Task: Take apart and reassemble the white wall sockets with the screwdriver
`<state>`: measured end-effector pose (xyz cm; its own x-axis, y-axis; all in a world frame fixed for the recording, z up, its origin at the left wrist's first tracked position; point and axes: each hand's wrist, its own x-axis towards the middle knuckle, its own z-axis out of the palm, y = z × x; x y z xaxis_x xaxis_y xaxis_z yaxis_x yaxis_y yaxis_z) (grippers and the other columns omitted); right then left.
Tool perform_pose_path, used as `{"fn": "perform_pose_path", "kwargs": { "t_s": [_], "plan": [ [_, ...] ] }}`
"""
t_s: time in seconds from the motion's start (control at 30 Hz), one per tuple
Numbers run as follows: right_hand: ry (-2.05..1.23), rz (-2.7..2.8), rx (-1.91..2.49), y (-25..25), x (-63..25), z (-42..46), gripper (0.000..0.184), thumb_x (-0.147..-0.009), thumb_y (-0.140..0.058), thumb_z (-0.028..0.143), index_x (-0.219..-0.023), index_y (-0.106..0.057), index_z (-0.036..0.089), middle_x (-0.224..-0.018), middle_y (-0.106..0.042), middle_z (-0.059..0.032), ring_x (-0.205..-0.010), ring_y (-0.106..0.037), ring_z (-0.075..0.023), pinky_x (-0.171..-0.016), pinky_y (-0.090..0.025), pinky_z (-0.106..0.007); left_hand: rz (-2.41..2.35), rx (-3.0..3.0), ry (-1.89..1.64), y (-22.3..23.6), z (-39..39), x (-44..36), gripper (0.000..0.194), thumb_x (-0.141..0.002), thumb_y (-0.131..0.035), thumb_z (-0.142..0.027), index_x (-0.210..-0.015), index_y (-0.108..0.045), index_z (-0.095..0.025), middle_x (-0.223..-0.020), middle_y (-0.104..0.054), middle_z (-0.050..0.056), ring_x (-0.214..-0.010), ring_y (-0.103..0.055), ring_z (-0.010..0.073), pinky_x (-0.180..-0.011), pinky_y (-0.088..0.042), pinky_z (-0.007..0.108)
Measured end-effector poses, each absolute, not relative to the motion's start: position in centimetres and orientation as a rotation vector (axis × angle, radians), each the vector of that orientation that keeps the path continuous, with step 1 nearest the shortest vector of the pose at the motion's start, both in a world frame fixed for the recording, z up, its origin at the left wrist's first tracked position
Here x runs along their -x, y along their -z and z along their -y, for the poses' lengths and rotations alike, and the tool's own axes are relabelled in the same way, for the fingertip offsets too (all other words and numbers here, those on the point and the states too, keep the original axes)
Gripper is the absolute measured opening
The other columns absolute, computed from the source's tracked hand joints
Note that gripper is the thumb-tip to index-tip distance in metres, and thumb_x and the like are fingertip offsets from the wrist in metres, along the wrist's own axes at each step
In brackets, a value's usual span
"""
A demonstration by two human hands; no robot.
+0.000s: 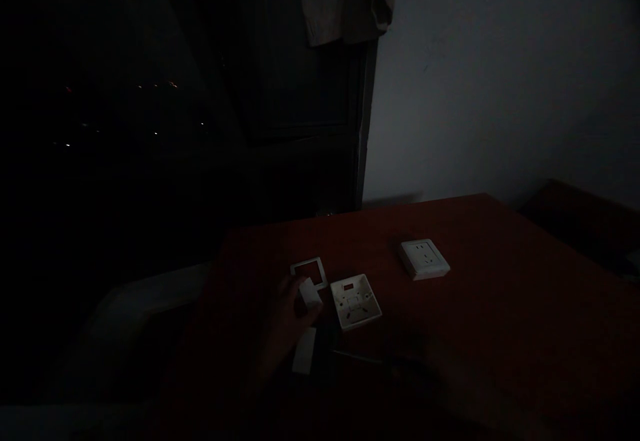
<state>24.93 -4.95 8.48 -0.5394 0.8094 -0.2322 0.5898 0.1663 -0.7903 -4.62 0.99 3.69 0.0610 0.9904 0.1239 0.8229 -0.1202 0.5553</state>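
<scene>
The picture is very dark. My left hand (285, 319) is closed, thumb and fingers pinching a small white block (311, 293). Just beyond it lies a thin white square frame (323, 274). To the right of that hand sits an open white socket back box (356, 302), hollow side up. Below the hand, a white rectangular piece (304, 351) lies beside something dark that I cannot make out. My right hand (434, 361) is barely visible in shadow, closed on a screwdriver (357, 357). Its thin metal shaft points left, below the back box.
A white wall socket (425, 259) with its faceplate lies farther back on the reddish-brown table (500, 294). Behind the table are a pale wall (475, 81) and a dark window (150, 161). Cloth (345, 1) hangs at the top.
</scene>
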Motion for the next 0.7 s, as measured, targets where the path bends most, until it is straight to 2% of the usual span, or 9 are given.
{"fn": "perform_pose_path", "kwargs": {
  "t_s": [0.13,0.3,0.47,0.57,0.7],
  "plan": [
    [-1.265,2.234,1.385,-8.7,-24.7,5.0,0.027,-0.089,-0.047,0.034,-0.100,-0.072,0.028,-0.099,-0.073,-0.0019,-0.088,-0.066,-0.0214,-0.078,-0.049,-0.031,-1.836,-2.169,-0.617,-3.3,-3.9,4.1,0.046,-0.079,-0.065,-0.031,-0.123,-0.052,-0.022,-0.121,-0.053,0.008,-0.114,-0.052,0.0255,-0.097,-0.042,0.037],
    [-1.258,2.223,1.356,-9.5,-24.2,4.8,0.028,-0.089,-0.047,0.027,-0.106,-0.069,0.028,-0.108,-0.070,-0.0023,-0.093,-0.065,-0.0196,-0.083,-0.049,-0.031,-1.891,-2.248,-0.582,-3.1,-4.4,3.8,0.048,-0.079,-0.066,-0.038,-0.123,-0.053,-0.024,-0.124,-0.053,0.009,-0.118,-0.048,0.0284,-0.099,-0.040,0.043],
    [-1.244,2.309,1.260,-10.5,-23.8,4.7,0.034,-0.086,-0.047,0.018,-0.113,-0.066,0.027,-0.115,-0.068,-0.0022,-0.103,-0.062,-0.0196,-0.092,-0.046,-0.032,-1.740,-2.142,-0.659,-3.4,-1.4,5.3,0.043,-0.083,-0.060,-0.027,-0.125,-0.053,-0.026,-0.132,-0.051,0.006,-0.126,-0.046,0.0252,-0.105,-0.039,0.042],
    [-1.251,2.331,1.162,-10.9,-23.2,4.6,0.042,-0.086,-0.047,0.014,-0.123,-0.060,0.030,-0.125,-0.064,-0.0010,-0.112,-0.059,-0.0197,-0.095,-0.045,-0.033,-1.563,-2.088,-0.530,-3.4,1.4,6.7,0.052,-0.079,-0.066,-0.030,-0.129,-0.052,-0.030,-0.139,-0.049,0.006,-0.129,-0.045,0.0269,-0.107,-0.040,0.044],
    [-1.225,2.393,1.097,-11.5,-22.3,4.4,0.050,-0.084,-0.048,0.011,-0.129,-0.055,0.031,-0.128,-0.062,-0.0012,-0.112,-0.059,-0.0193,-0.096,-0.045,-0.032,-1.434,-2.066,-0.406,-2.7,4.0,8.0,0.062,-0.072,-0.073,-0.036,-0.131,-0.053,-0.029,-0.141,-0.048,0.007,-0.130,-0.044,0.0305,-0.107,-0.039,0.046]
  ]
}}
